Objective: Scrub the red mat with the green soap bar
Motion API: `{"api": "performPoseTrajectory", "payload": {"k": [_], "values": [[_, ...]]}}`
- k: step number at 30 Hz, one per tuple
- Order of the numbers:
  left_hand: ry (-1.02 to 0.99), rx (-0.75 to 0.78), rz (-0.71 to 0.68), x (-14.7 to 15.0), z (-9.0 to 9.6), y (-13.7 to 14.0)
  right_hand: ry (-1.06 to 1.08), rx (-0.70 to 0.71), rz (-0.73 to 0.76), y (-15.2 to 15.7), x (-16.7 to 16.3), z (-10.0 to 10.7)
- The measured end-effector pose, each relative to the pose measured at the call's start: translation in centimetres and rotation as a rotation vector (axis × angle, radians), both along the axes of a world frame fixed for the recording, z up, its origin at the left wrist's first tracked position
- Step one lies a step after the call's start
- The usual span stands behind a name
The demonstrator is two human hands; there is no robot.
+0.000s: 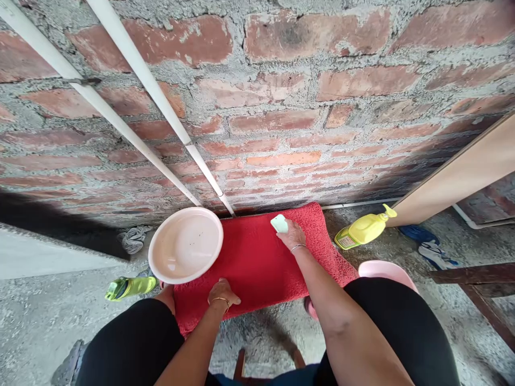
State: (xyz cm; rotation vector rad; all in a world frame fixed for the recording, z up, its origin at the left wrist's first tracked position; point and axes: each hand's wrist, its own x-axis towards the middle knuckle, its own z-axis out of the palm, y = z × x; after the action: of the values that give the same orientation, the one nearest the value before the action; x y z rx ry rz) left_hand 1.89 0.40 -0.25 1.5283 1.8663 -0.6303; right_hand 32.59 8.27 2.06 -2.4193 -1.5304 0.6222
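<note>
A red mat [253,262] with a thick, nubby texture at its right end lies in front of me, between my knees and the brick wall. In my right hand [293,235], over the far right part of the mat, is a pale green block with rounded corners [279,223]; whether it is soap or a brush I cannot tell. My left hand [223,294] rests on the mat near its front edge, thumb out to the side and fingers partly hidden. A pale pink basin [185,245] stands at the mat's left end.
A yellow pump bottle [362,230] stands right of the mat, beside a tan board [454,177]. Further right are a pink container [388,272] and a wooden frame [475,274]. A green bottle [132,287] lies at left. White pipes [161,102] run down the brick wall [277,120].
</note>
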Motion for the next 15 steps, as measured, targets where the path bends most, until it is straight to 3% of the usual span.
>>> {"api": "performPoseTrajectory", "payload": {"k": [9,15], "values": [[-0.057,0.0,0.049,-0.1,-0.1,0.2,0.103,-0.086,-0.554,-3.9,8.5,-0.2],[-0.062,-0.008,0.052,-0.1,0.1,0.3,0.095,-0.157,-0.543,-4.6,9.4,0.1]]}}
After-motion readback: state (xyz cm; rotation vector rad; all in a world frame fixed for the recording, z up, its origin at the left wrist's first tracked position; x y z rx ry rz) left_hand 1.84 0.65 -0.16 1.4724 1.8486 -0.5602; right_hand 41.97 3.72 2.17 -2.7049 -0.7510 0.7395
